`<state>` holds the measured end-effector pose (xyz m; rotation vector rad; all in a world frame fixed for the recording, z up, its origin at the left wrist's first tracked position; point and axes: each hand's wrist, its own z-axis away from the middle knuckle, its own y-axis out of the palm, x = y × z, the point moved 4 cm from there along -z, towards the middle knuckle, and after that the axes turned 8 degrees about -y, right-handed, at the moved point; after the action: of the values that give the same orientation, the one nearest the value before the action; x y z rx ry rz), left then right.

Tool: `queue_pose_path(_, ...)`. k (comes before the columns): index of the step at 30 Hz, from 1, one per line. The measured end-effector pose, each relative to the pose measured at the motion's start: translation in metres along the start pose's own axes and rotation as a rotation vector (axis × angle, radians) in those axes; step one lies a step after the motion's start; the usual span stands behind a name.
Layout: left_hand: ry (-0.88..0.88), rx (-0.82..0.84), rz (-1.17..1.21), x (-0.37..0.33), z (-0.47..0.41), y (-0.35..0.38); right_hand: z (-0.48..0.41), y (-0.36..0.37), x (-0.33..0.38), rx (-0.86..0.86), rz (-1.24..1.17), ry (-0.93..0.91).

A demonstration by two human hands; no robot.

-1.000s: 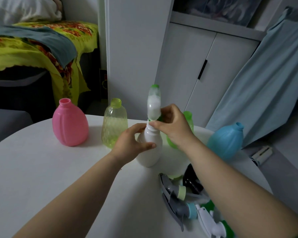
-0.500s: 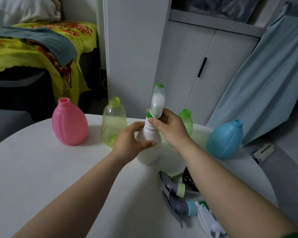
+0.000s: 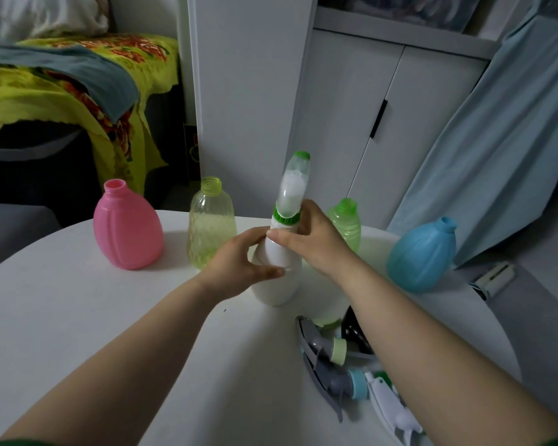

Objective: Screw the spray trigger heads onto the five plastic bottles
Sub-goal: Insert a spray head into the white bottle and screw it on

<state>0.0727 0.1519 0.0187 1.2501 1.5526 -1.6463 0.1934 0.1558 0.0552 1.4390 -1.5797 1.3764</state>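
A white bottle (image 3: 276, 278) stands upright on the round white table (image 3: 78, 333). My left hand (image 3: 236, 265) grips its body. A white spray head with a green collar (image 3: 292, 191) sits on its neck, and my right hand (image 3: 313, 239) pinches the neck just below the collar. Open-necked bottles stand behind: pink (image 3: 128, 226), clear yellow (image 3: 210, 220), clear green (image 3: 345, 223) and blue (image 3: 421, 255). Loose trigger heads (image 3: 335, 365) lie in a heap under my right forearm, partly hidden.
The table's far edge runs just behind the bottles. Beyond it are a white cabinet (image 3: 384, 107), a hanging light-blue cloth (image 3: 512, 140) and a bed with a yellow floral cover (image 3: 62, 78) at the left. A small white object (image 3: 493, 280) lies off the table at right.
My right hand has turned around the bottle's neck and slipped down below the green collar. The spray head's nozzle has tilted a little to the right. My left hand keeps its hold.
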Motion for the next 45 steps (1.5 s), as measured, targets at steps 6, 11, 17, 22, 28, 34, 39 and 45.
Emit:
queue_pose_path(6,-0.012,-0.017,-0.003,0.003,-0.002,0.0,-0.003,-0.012,0.007,0.005,-0.273,-0.081)
queue_pose_path(11,-0.006,-0.046,-0.006,0.003,-0.001,0.001,-0.006,-0.013,0.004,-0.162,-0.159,-0.096)
queue_pose_path(17,-0.008,-0.051,-0.006,0.002,0.0,0.002,-0.004,0.0,0.002,-0.312,-0.043,-0.142)
queue_pose_path(22,-0.018,-0.044,0.017,0.002,-0.001,0.002,-0.002,-0.01,0.007,-0.115,-0.066,-0.174)
queue_pose_path(28,-0.027,-0.057,-0.001,0.005,-0.001,0.003,-0.005,-0.009,0.006,-0.232,0.028,-0.134)
queue_pose_path(34,-0.02,-0.056,0.006,0.004,-0.002,0.002,-0.003,-0.007,-0.001,-0.168,-0.011,-0.065)
queue_pose_path(39,-0.016,-0.057,0.014,0.005,-0.002,0.003,-0.003,-0.014,0.006,-0.132,-0.087,-0.138)
queue_pose_path(45,-0.016,-0.06,0.009,0.005,-0.002,0.003,-0.002,-0.007,0.008,-0.25,0.024,-0.165)
